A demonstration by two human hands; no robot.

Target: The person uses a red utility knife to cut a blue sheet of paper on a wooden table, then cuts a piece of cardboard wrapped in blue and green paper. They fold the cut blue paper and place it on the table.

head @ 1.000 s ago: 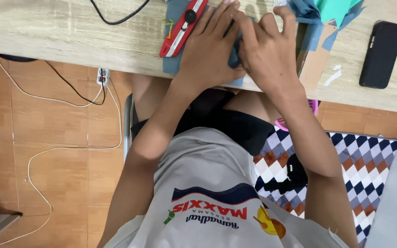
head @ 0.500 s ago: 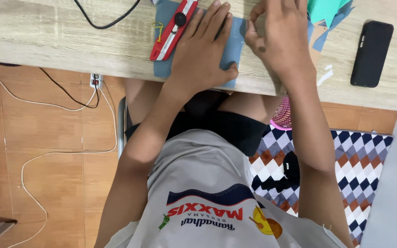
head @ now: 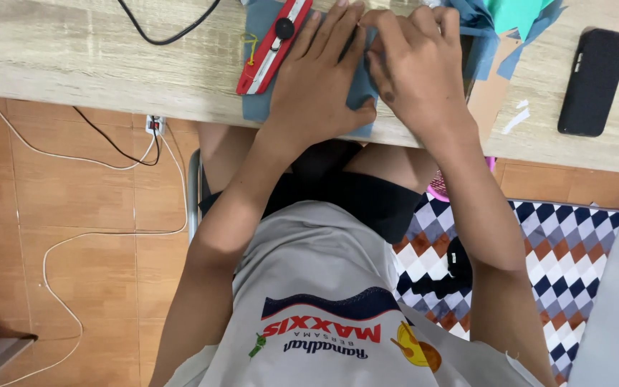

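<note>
A blue-grey paper sheet (head: pixel 256 107) lies at the front edge of the wooden desk (head: pixel 73 57). My left hand (head: pixel 324 79) lies flat on it, fingers spread, and presses it down. Beside it, touching, my right hand (head: pixel 417 72) has its fingers curled and its fingertips pinch the paper's far part next to the left fingertips. A red utility knife (head: pixel 274 46) with a black slider lies on the sheet's left side, just left of my left hand. Most of the sheet is hidden under both hands.
Teal and blue paper scraps (head: pixel 517 14) and a brown card piece (head: pixel 492 93) lie right of my hands. A black phone (head: pixel 594 81) rests further right. A black cable (head: pixel 173 29) crosses the desk. White cables (head: pixel 94 236) and a chequered mat (head: pixel 531 258) lie on the floor.
Both hands stay on the sheet. My right hand has shifted from overlapping the left hand to lying beside it, fingertips now pinching at the paper's far part.
</note>
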